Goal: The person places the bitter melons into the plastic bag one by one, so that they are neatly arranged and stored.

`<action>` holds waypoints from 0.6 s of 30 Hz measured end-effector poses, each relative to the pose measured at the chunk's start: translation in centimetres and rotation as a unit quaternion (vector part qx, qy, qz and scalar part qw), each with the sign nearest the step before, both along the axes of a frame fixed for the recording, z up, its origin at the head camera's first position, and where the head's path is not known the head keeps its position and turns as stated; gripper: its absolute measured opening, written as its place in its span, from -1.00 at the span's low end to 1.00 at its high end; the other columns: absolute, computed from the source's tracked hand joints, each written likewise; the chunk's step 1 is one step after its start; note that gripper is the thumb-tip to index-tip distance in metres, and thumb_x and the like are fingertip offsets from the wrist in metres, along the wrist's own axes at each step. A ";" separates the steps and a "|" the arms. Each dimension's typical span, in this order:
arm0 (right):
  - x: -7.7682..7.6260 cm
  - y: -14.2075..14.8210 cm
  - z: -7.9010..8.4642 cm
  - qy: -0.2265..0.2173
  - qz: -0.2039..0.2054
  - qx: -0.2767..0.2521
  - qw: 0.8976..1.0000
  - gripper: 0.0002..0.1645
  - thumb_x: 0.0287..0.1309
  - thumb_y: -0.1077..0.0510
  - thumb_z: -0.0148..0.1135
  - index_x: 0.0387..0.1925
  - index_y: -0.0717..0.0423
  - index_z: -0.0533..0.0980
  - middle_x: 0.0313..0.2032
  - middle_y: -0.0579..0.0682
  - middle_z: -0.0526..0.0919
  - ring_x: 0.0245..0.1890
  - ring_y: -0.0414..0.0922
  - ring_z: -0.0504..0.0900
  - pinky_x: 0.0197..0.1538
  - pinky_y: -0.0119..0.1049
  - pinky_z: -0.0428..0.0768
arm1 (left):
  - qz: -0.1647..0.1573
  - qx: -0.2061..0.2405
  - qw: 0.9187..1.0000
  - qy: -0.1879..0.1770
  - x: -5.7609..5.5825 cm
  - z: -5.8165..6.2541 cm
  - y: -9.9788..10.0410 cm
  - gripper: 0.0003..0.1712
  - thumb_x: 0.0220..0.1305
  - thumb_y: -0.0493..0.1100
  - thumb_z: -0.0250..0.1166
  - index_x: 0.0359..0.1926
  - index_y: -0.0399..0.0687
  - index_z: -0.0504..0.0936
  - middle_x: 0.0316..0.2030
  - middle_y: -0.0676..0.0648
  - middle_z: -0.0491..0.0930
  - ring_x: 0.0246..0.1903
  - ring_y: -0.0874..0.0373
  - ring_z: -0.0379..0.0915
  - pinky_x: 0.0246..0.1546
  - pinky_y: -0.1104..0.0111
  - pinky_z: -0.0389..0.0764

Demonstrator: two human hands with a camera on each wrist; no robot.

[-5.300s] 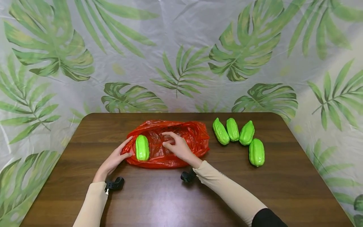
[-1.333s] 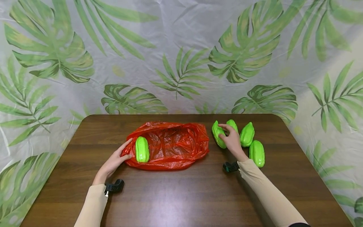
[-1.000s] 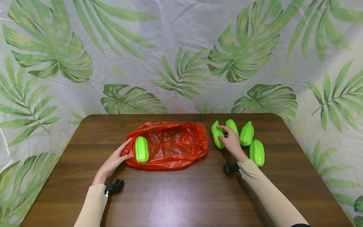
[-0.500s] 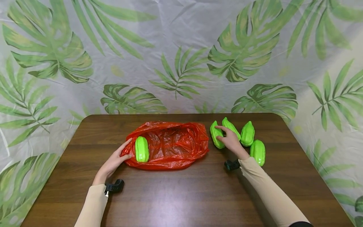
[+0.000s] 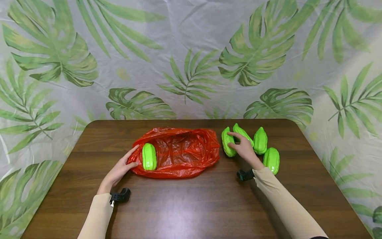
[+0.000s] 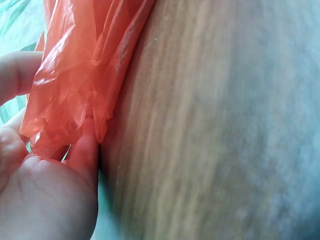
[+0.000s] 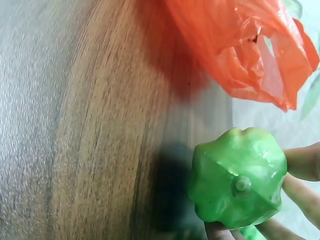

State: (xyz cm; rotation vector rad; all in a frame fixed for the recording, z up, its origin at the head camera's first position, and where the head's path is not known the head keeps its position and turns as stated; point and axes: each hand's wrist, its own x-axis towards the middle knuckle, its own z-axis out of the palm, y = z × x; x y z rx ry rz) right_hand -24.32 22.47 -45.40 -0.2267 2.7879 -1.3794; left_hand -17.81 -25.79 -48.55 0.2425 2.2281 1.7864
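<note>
My left hand (image 5: 119, 171) holds the left end of the red plastic bag (image 5: 176, 173), its thumb at the front and fingers behind; in the left wrist view the film bunches between thumb and fingers. One bright green ribbed fruit (image 5: 149, 157) lies inside, at the bag's left end. To the right of the bag my right hand (image 5: 245, 150) grips another green ribbed fruit (image 5: 227, 141), thumb and fingers round its right side. The right wrist view shows this held fruit (image 7: 237, 177) end on, with a small nub at its middle. Palm-side contact there is partly hidden.
More green ribbed fruits lie just right of the held one: a slanted one (image 5: 242, 134) partly behind my hand, an upright one (image 5: 260, 141) and a nearer one (image 5: 271, 161) beside my wrist. The brown wooden table (image 5: 179, 209) ends at a leaf-print cloth (image 5: 185, 43).
My right hand has moved from over the bag to the leftmost loose fruit, now shifted slightly left. The fruit beside it has turned to a slant. My left hand stays at the bag.
</note>
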 end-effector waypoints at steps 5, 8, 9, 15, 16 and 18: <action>0.4 -0.1 0.4 -0.003 -0.003 -0.026 1.000 -0.43 0.23 0.25 0.21 0.28 0.17 0.38 0.35 0.29 0.20 0.01 0.24 0.54 -0.38 -0.24 0.41 | 0.000 -0.001 1.000 0.001 -0.1 -0.1 0.0 -0.20 0.37 -0.30 0.11 0.51 -0.10 -0.08 0.44 -0.36 -0.21 0.38 -0.29 -0.27 0.30 -0.13 -0.13; 0.6 -0.1 0.8 -0.010 -0.005 -0.037 0.999 -0.42 0.24 0.23 0.20 0.29 0.17 0.37 0.36 0.29 0.17 0.04 0.27 0.51 -0.34 -0.24 0.43 | 0.000 0.001 1.000 0.003 -0.1 -0.1 0.0 -0.20 0.37 -0.31 0.10 0.50 -0.11 -0.07 0.44 -0.36 -0.21 0.38 -0.28 -0.27 0.31 -0.12 -0.13; 0.7 -0.1 0.9 -0.013 -0.007 -0.038 0.999 -0.42 0.24 0.22 0.20 0.29 0.16 0.37 0.37 0.28 0.17 0.04 0.27 0.51 -0.32 -0.25 0.44 | 0.000 0.001 1.000 0.003 -0.1 -0.1 -0.1 -0.20 0.37 -0.31 0.10 0.50 -0.11 -0.07 0.44 -0.36 -0.21 0.39 -0.28 -0.28 0.31 -0.12 -0.14; 1.0 0.3 1.4 -0.019 -0.014 -0.048 0.999 -0.41 0.26 0.16 0.20 0.31 0.11 0.36 0.39 0.23 0.13 0.07 0.24 0.50 -0.18 -0.17 0.50 | -0.001 0.003 1.000 0.002 0.0 -0.1 0.0 -0.20 0.37 -0.29 0.11 0.51 -0.09 -0.07 0.44 -0.36 -0.21 0.39 -0.28 -0.27 0.31 -0.13 -0.14; 1.0 0.3 1.4 -0.016 -0.012 -0.051 0.999 -0.41 0.26 0.16 0.20 0.31 0.11 0.36 0.39 0.23 0.13 0.07 0.24 0.50 -0.14 -0.13 0.51 | -0.001 0.003 1.000 0.001 0.1 0.0 0.0 -0.20 0.37 -0.29 0.11 0.51 -0.09 -0.08 0.44 -0.36 -0.21 0.38 -0.29 -0.27 0.30 -0.13 -0.14; 1.1 0.4 1.6 -0.009 -0.008 -0.056 0.998 -0.41 0.27 0.16 0.19 0.31 0.13 0.35 0.39 0.23 0.15 0.08 0.26 0.49 -0.07 -0.04 0.51 | -0.001 0.002 1.000 0.000 0.1 0.0 0.0 -0.20 0.37 -0.28 0.11 0.51 -0.08 -0.08 0.44 -0.36 -0.21 0.38 -0.29 -0.26 0.30 -0.13 -0.14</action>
